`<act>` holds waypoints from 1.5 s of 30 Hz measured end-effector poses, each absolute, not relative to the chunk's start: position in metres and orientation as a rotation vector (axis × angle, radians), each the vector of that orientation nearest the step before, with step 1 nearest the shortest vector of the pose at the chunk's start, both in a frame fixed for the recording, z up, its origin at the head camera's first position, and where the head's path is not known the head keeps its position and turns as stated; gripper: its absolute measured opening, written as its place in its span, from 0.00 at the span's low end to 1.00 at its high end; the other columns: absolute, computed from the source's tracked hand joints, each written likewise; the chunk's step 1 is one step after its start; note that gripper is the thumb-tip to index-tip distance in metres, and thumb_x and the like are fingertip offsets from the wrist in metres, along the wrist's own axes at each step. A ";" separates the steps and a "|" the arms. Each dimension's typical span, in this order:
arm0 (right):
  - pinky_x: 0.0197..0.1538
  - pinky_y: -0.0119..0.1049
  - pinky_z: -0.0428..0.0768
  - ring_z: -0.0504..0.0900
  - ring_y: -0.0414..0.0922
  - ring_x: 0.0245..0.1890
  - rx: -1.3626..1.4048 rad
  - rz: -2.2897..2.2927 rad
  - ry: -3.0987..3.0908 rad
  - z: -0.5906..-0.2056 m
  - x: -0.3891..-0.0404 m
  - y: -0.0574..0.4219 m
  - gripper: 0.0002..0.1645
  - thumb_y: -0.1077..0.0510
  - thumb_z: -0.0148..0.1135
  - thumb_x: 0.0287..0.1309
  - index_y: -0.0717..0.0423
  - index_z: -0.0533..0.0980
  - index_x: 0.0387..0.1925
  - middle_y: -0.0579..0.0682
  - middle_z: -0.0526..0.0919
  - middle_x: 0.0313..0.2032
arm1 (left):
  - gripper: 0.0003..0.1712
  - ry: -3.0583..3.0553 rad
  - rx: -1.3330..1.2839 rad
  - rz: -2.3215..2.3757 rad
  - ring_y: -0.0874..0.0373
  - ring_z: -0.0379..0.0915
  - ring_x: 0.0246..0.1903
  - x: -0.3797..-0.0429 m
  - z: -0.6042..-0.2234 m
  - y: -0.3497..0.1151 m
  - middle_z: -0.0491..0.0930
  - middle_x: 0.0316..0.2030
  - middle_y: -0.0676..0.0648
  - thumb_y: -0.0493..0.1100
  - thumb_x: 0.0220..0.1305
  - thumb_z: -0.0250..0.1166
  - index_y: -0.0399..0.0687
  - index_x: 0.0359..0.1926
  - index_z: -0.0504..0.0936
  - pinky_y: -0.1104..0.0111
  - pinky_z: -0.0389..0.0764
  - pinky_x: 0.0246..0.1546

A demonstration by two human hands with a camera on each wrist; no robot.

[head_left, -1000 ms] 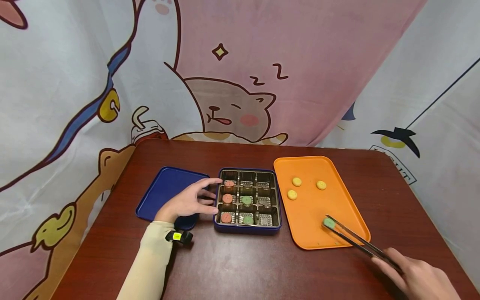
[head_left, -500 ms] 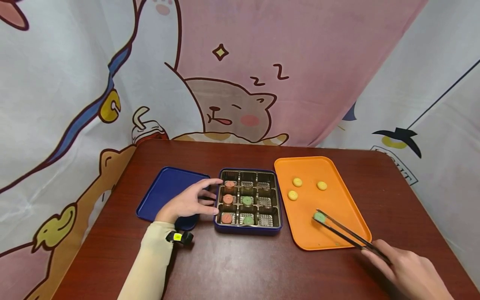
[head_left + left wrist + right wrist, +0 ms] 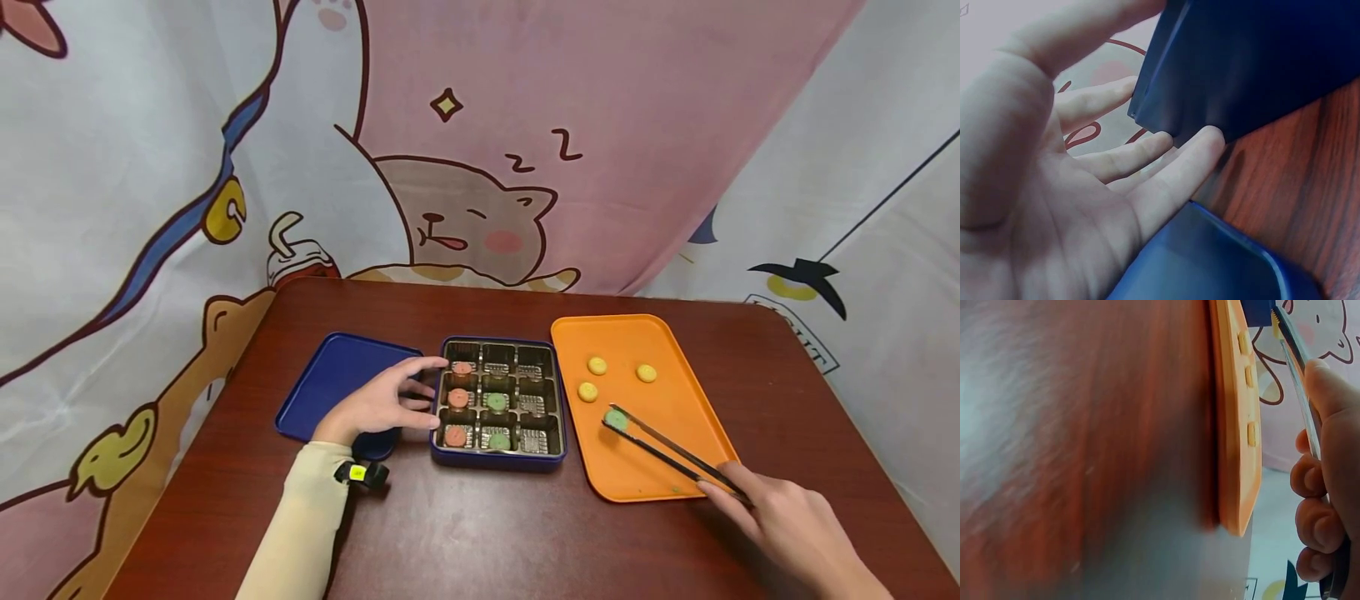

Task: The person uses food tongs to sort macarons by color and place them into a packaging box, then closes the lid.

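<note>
Cookie (image 3: 617, 420) in tongs (image 3: 651, 452), right of box (image 3: 495, 459)
Right hand (image 3: 787, 525) grips tongs; left hand (image 3: 378, 406) touches box, fingers spread; curtain (image 3: 645, 125) behind: "ZZ".

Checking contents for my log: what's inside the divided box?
Three pinkish pieces, one per left-column compartment; two green pieces in the middle column's centre and near compartments. The liner hides anything beneath it.
</note>
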State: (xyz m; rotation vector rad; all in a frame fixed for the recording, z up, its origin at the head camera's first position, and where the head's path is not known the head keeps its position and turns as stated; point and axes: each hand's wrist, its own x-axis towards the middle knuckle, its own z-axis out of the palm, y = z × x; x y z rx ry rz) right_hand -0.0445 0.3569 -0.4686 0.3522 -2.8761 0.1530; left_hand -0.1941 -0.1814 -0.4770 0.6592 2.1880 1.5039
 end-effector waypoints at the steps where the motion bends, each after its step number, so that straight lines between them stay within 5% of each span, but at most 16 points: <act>1: 0.19 0.29 0.53 0.52 0.31 0.16 0.358 0.159 -2.871 -0.468 -0.046 0.355 0.22 0.42 0.76 0.61 0.38 0.68 0.28 0.33 0.53 0.16 | 0.52 2.189 0.659 1.504 0.40 0.75 0.64 -0.194 -0.477 -0.181 0.56 0.79 0.43 0.39 0.60 0.80 0.49 0.81 0.62 0.49 0.82 0.61; 33: 0.17 0.28 0.55 0.56 0.33 0.14 0.722 0.233 -2.663 -0.462 -0.125 0.280 0.19 0.47 0.80 0.56 0.43 0.73 0.31 0.32 0.59 0.16 | 0.53 2.178 0.646 1.526 0.43 0.76 0.63 -0.194 -0.479 -0.181 0.59 0.78 0.45 0.40 0.59 0.81 0.49 0.80 0.63 0.50 0.82 0.61; 45: 0.16 0.31 0.57 0.59 0.36 0.14 0.754 0.244 -2.670 -0.460 -0.144 0.254 0.17 0.43 0.75 0.62 0.42 0.74 0.32 0.32 0.61 0.15 | 0.53 2.186 0.659 1.516 0.42 0.77 0.63 -0.195 -0.480 -0.183 0.58 0.79 0.45 0.42 0.58 0.82 0.48 0.80 0.63 0.51 0.83 0.60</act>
